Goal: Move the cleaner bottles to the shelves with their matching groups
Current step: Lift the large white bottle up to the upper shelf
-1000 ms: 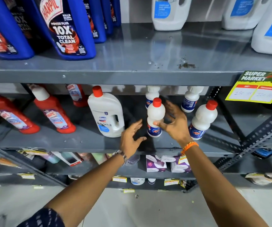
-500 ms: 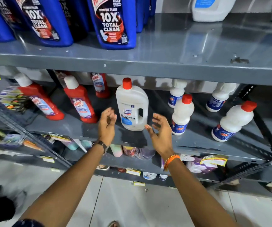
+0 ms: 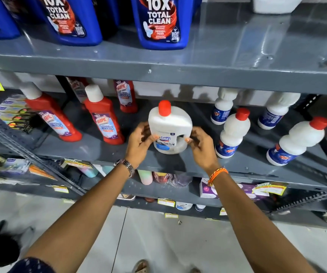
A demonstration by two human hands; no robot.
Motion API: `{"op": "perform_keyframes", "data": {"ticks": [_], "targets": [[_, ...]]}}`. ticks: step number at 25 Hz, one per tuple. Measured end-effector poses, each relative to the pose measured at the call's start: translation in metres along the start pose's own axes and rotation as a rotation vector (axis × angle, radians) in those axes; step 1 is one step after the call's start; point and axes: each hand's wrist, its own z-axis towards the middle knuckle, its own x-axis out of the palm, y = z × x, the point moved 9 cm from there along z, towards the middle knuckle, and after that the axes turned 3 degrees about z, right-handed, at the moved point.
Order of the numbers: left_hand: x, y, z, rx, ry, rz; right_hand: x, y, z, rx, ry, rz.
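Head view: at frame centre, on the middle shelf [image 3: 103, 154], the left hand [image 3: 139, 142] and right hand [image 3: 201, 146] clasp the white Domex jug [image 3: 169, 128] from both sides. Best lifted level, clearing the shelf above. Three blue Harpic bottles sit at the top, four red Harpic bottles left, four small white bottles right.

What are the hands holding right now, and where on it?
The white Domex bottle on the middle shelf, gripped at its lower body: left hand on its left side, right hand on its right.
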Motion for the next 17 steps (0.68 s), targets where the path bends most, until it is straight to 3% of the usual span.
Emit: {"op": "perform_keyframes", "data": {"ticks": [6,17], "targets": [[-0.012,-0.044,-0.038,0.077,0.011,-0.099,-0.014,0.049,-0.046,-0.144,-0.010,0.009],[0.009,-0.286,-0.069,0.631,-0.007,-0.053,-0.136,0.222,-0.092,-0.393,-0.136,0.054]]}}
